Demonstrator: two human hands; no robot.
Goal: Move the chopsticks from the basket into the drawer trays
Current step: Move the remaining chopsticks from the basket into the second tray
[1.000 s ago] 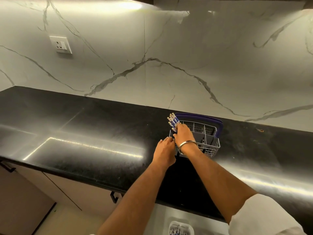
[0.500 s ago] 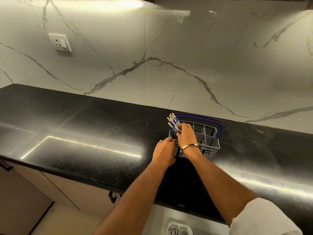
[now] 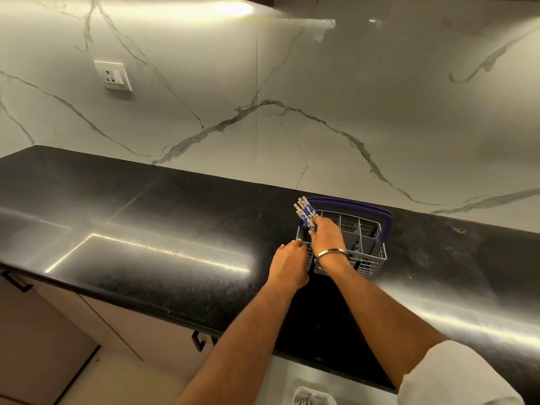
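Observation:
A grey cutlery basket (image 3: 377, 254) with a blue handle (image 3: 350, 203) stands on the black countertop (image 3: 175, 229). Several blue-and-white chopsticks (image 3: 304, 212) stick up from its left compartment, leaning left. My right hand (image 3: 328, 235), with a metal bangle on the wrist, grips the bundle of chopsticks low down. My left hand (image 3: 289, 263) holds the basket's near left corner. At the bottom edge, a small part of a white drawer tray (image 3: 312, 397) shows, with some utensils in it.
A marble backsplash rises behind the counter, with a wall socket (image 3: 113, 76) at the left. Cabinet fronts with dark handles (image 3: 198, 340) run below the counter's front edge. Bright light streaks reflect on the countertop left and right of the basket.
My right hand has shifted slightly up and closed round the chopsticks. My left hand stays at the basket's corner. The camera has tilted a little.

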